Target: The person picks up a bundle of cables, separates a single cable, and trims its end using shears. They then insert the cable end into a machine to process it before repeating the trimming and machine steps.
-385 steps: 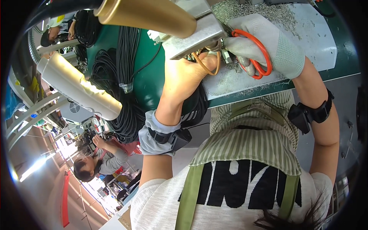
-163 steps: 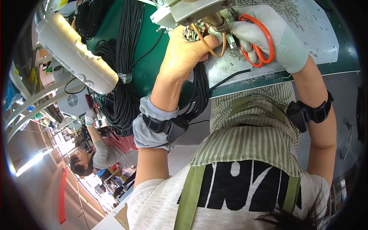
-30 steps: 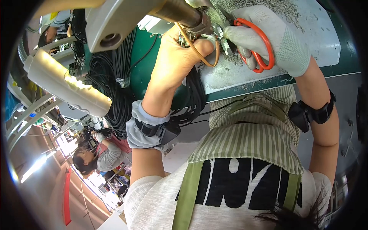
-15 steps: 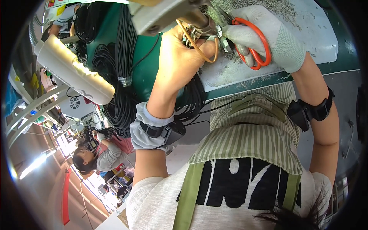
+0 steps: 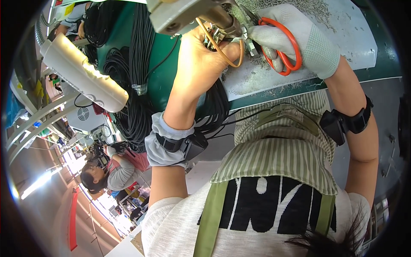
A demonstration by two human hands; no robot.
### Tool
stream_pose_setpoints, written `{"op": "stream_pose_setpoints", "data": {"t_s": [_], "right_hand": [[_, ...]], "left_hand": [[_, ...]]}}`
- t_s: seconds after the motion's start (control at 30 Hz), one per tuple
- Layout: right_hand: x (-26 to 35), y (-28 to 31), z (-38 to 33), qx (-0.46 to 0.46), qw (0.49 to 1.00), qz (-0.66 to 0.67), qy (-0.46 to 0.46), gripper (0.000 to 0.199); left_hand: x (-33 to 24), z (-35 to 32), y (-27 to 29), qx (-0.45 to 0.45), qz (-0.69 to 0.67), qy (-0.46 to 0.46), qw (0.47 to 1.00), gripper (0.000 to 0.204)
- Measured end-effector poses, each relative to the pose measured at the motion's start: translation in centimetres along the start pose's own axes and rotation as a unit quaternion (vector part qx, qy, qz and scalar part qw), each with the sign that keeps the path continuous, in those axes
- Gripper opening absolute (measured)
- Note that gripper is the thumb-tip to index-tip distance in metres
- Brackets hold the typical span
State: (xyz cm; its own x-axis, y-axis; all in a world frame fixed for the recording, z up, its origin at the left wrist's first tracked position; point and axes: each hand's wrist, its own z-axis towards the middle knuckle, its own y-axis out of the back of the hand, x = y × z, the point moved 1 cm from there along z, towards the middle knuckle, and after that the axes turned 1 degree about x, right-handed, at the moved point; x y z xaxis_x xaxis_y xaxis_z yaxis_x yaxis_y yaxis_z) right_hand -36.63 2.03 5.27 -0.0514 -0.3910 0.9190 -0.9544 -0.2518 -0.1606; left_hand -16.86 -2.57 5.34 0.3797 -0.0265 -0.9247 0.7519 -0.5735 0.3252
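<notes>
Bare and curled, my left hand [image 5: 190,64] holds a cluster of small shiny metal connectors [image 5: 214,39] below a grey machine head [image 5: 171,19]. A thin tan loop [image 5: 233,65] crosses in front of its fingers. My right hand [image 5: 314,45], in a pale knitted glove, grips red-handled scissors [image 5: 296,45], with fingers through the handle loops. The dark blades [image 5: 248,13] point up and left, close to the machine head. Between the two hands is a small silvery metal piece [image 5: 252,49]; which fingers hold it is hard to make out.
Small metal scraps [image 5: 317,10] cover part of a white sheet [image 5: 359,55] on the green table [image 5: 165,81]. Bundles of black cable [image 5: 139,47] lie to the left, beside a lit white tubular lamp [image 5: 85,75]. Another person [image 5: 120,173] works at the far left.
Both hands keep almost the same place and grip. The machine head and lamp appear shifted very slightly in the picture.
</notes>
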Motion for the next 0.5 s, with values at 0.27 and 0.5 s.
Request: {"op": "stream_pose_setpoints", "data": {"t_s": [0.27,0.5], "right_hand": [[-1.2,-1.1,-1.7,-0.092,0.984,-0.108,0.107,0.026],[-3.2,-0.6,-6.8,-0.304,0.814,-0.442,0.223,0.015]], "left_hand": [[1.9,-2.4,0.4,0.006,-0.157,-0.007,0.987,0.011],[0.5,-7.1,-1.4,-0.081,-0.080,0.034,0.993,0.013]]}}
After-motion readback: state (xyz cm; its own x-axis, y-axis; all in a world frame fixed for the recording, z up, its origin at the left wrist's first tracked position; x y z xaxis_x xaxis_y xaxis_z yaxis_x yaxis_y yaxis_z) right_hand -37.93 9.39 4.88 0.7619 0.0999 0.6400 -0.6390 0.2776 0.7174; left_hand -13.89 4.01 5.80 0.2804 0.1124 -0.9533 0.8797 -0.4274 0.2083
